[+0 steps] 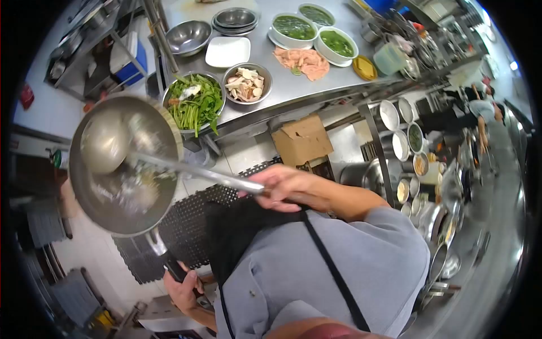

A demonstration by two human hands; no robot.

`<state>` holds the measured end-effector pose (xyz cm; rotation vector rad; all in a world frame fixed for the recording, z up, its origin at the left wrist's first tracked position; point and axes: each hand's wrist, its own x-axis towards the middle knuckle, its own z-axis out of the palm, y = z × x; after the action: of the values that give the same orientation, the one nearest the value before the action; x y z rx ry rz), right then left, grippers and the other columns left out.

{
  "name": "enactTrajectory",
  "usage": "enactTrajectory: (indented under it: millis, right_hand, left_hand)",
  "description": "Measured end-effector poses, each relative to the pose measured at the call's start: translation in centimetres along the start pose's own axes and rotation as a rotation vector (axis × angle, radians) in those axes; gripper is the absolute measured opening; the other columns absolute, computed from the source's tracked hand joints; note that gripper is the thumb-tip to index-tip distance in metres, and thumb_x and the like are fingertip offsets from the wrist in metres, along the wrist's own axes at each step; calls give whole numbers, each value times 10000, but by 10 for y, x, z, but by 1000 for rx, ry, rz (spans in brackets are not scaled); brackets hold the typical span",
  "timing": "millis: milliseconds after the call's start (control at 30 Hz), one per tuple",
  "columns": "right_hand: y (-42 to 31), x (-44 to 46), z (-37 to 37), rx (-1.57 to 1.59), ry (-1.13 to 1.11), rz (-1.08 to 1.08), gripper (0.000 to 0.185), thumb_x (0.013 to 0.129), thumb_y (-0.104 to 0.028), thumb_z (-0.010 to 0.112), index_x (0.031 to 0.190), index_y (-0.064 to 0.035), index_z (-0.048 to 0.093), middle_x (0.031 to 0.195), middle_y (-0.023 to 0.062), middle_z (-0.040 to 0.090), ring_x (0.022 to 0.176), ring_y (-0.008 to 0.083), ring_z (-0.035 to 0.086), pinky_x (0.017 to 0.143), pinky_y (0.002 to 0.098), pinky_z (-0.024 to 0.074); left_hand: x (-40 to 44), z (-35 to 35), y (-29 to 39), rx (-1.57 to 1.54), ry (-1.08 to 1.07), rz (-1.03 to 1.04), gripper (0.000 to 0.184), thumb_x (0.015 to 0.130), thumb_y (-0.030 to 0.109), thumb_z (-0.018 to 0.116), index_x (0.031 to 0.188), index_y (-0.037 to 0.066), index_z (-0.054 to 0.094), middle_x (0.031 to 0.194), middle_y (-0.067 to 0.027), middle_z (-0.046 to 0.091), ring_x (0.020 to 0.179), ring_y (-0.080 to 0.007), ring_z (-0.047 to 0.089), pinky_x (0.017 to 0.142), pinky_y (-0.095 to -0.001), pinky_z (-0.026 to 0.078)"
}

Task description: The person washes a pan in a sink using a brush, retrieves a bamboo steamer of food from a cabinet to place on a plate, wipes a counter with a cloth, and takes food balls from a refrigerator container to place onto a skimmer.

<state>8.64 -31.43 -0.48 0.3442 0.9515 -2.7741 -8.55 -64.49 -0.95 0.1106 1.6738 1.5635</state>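
My left hand (182, 289) is closed around the black handle of a wok (164, 186), which is held up and tilted over the floor mat. My right hand (282, 186) grips the long metal handle of a ladle (106, 141). The ladle's round bowl is inside the wok, near its far-left wall. Small white chopped bits and some shiny liquid lie in the wok, blurred by motion. Just beyond the wok's rim, a metal bowl of leafy greens (197, 110) with a white dollop on top stands on the counter. Beside it is a metal bowl of pale slices (246, 86), perhaps mushrooms.
The steel counter (257, 28) also holds a white square plate (228, 52), white bowls of green soup (293, 31) and a pinkish heap (302, 62). Below it sits a cardboard box (303, 140). A black perforated mat (186, 226) covers the floor. Other people (485, 107) are at far right.
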Motion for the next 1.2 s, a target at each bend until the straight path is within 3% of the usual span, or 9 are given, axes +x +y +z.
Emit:
enactTrajectory:
  millis: [100, 300, 467, 633, 833, 900, 1100, 1167, 1200]
  right_hand:
    - [15, 59, 28, 93, -156, 98, 480, 799, -44, 568, 1257, 52, 467, 713, 60, 494, 415, 103, 493, 309, 234, 389]
    - [31, 44, 39, 260, -127, -77, 549, 779, -89, 641, 1269, 79, 456, 676, 57, 508, 366, 91, 480, 291, 205, 370]
    - [36, -48, 36, 295, 161, -306, 679, 762, -56, 682, 1327, 148, 365, 678, 135, 514, 377, 134, 519, 315, 231, 408]
    - [-17, -106, -10, -44, 654, -697, 588, 741, -45, 581, 1276, 135, 418, 597, 64, 504, 307, 118, 439, 260, 232, 339]
    - [-183, -131, -161, -889, 1298, -522, 172, 760, -107, 596, 865, 18, 541, 628, 56, 537, 418, 151, 526, 409, 299, 444]
    - [-224, -127, -214, -1028, 1402, -437, 190, 755, -112, 599, 861, 42, 566, 647, 113, 593, 479, 196, 601, 456, 325, 487]
    - [-259, -102, -293, -1332, 1567, -304, 208, 741, -117, 602, 842, 65, 603, 690, 196, 645, 592, 263, 679, 572, 383, 535]
    - [-261, -101, -305, -1302, 1545, -334, 188, 745, -125, 602, 797, 56, 609, 651, 157, 632, 565, 238, 656, 561, 363, 520]
    - [-265, -104, -301, -1091, 1428, -364, 173, 749, -124, 602, 790, 44, 609, 635, 141, 623, 543, 220, 632, 538, 350, 505]
  left_hand:
    - [15, -44, 11, -35, 89, 40, 246, 776, 23, 647, 905, 19, 438, 514, -43, 426, 356, -129, 406, 345, -267, 374]
    - [39, -89, 40, -78, -78, 41, 199, 853, 68, 580, 953, 60, 408, 530, -14, 374, 340, -118, 377, 312, -265, 357]
    - [72, -55, 51, -193, -146, 14, 179, 835, 38, 593, 897, 30, 425, 511, -33, 391, 318, -127, 379, 282, -272, 348]
    - [81, -20, 52, -236, -150, 43, 168, 865, 40, 571, 944, 17, 424, 533, -24, 397, 331, -120, 385, 281, -267, 351]
    - [77, 19, 41, -278, -19, 83, 122, 906, 49, 519, 1001, 33, 444, 555, -13, 408, 347, -99, 386, 296, -247, 365]
    - [74, 24, 32, -280, -3, 82, 105, 913, 47, 504, 1003, 42, 450, 562, -10, 409, 352, -93, 381, 301, -245, 366]
    - [63, 23, 9, -228, 69, 81, 104, 934, 101, 514, 1034, 73, 518, 603, 12, 425, 386, -87, 405, 325, -245, 370]
    - [60, 31, 8, -273, 127, 52, 117, 935, 104, 523, 1046, 66, 526, 602, 16, 427, 391, -85, 408, 328, -242, 367]
    - [59, 37, 9, -276, 130, 55, 117, 935, 104, 523, 1046, 66, 526, 602, 16, 427, 391, -85, 408, 328, -242, 367]
